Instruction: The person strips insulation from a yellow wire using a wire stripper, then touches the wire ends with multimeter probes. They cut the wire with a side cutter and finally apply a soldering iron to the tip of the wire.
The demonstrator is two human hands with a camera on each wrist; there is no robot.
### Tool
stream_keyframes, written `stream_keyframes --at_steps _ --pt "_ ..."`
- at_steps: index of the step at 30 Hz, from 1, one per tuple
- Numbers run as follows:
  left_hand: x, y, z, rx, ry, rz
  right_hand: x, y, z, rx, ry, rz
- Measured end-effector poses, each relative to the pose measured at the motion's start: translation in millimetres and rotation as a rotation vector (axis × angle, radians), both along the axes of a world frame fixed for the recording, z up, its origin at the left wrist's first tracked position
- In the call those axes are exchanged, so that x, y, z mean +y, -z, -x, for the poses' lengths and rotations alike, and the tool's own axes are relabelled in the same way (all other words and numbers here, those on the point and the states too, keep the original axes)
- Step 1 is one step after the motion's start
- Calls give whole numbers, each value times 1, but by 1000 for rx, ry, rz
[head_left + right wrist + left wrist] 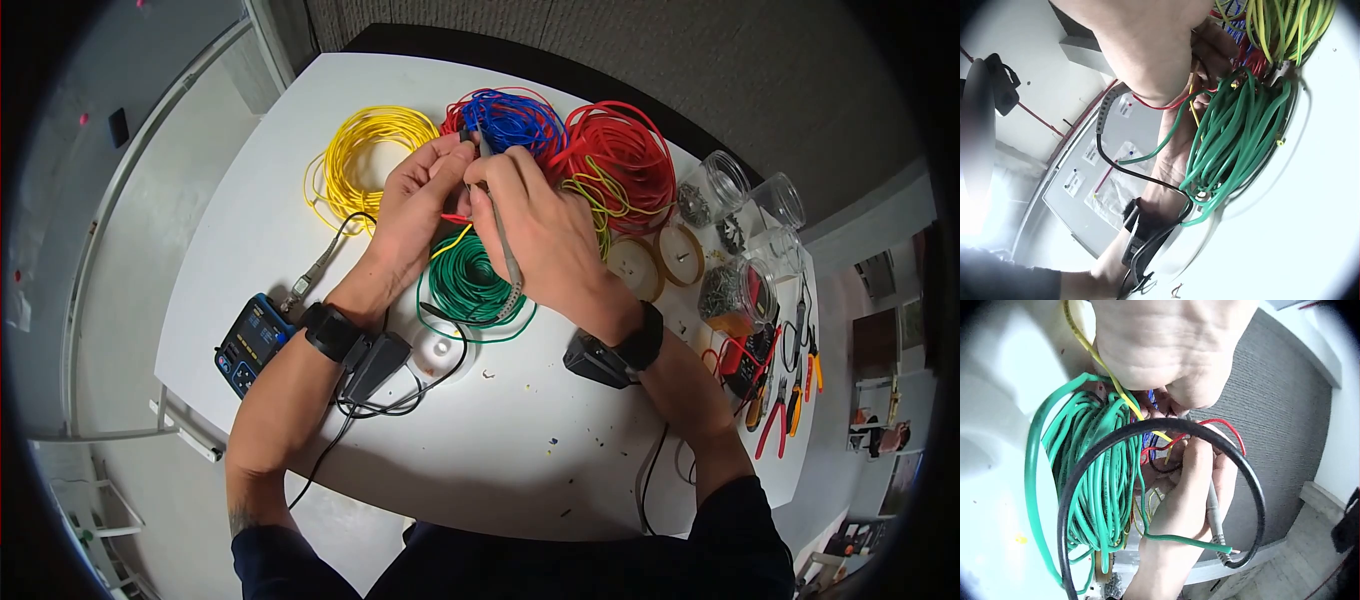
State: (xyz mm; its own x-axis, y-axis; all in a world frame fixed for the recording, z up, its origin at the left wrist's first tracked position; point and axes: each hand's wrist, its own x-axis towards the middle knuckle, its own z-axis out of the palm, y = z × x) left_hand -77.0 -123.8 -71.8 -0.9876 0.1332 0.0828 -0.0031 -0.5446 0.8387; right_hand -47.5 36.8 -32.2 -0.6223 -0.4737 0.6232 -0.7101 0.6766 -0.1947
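My right hand (540,215) grips a grey oscilloscope probe (508,255) like a pen, its tip pointing away from me. Right beside it, my left hand (412,205) pinches a small dark piece (465,136) between thumb and fingertips, close to the probe's tip; I cannot tell what the piece is. Below both hands lies a green wire coil (465,275). Loose red wire (1230,425) and yellow wire (1105,365) ends pass by the fingers in the left wrist view. The probe's black cable (1166,425) loops across that view. The fingertips are partly hidden in both wrist views.
Yellow (350,150), blue (515,120) and red (640,150) wire coils lie behind the hands. A handheld oscilloscope (255,340) stands left. On the right are jars (728,290) of screws, a red multimeter (745,360) and pliers (773,425). A white spool (437,350) sits nearer me.
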Motion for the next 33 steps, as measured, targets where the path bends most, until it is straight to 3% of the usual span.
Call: stream_keyframes --at_steps 19,24,25,27,28,29,33 --pt "-5 6 2 36 36 -40 -4 5 5 38 -34 123" --pt "-5 6 7 82 53 65 -5 3 5 23 -27 133" --pt "-5 5 4 62 22 111 -8 0 -1 -86 -12 158" --pt "1 0 -2 9 -71 47 -3 6 5 -28 4 75" --pt "0 5 1 45 -63 73 1 13 13 165 -60 29" --pt "-1 11 5 84 -46 101 -7 2 -2 -129 36 119" --pt "2 9 7 46 -53 52 -5 -2 1 -139 -24 77"
